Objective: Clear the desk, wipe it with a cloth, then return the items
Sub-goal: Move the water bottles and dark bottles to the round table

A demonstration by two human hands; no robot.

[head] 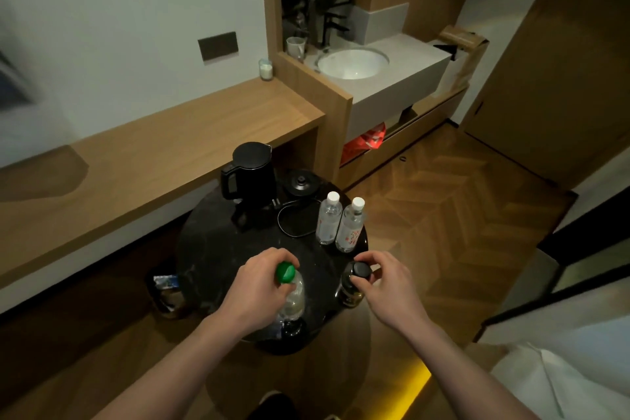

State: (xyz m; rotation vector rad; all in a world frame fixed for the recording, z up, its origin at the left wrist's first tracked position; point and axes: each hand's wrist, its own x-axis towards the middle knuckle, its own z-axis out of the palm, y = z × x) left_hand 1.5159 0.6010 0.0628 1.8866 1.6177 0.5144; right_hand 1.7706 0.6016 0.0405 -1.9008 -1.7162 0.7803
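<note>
My left hand (260, 286) grips the neck of a clear bottle with a green cap (285, 272) over the near part of the round black table (211, 249). A dark bottle with a black cap (360, 270) is pinched at its top by my right hand (385, 283), at the table's near right edge. Farther back on the table stand a black kettle (250, 169), its round base (301, 182) with a looped cord, and two clear water bottles with white caps (329, 218). The wooden desk (163, 147) runs along the wall to the left. No cloth is in view.
A small glass candle (265, 69) sits at the desk's far right end. Behind a wooden partition is a white sink counter (351, 63). A small bin (168, 295) stands on the floor left of the table. A white bed corner (562, 361) is at the lower right.
</note>
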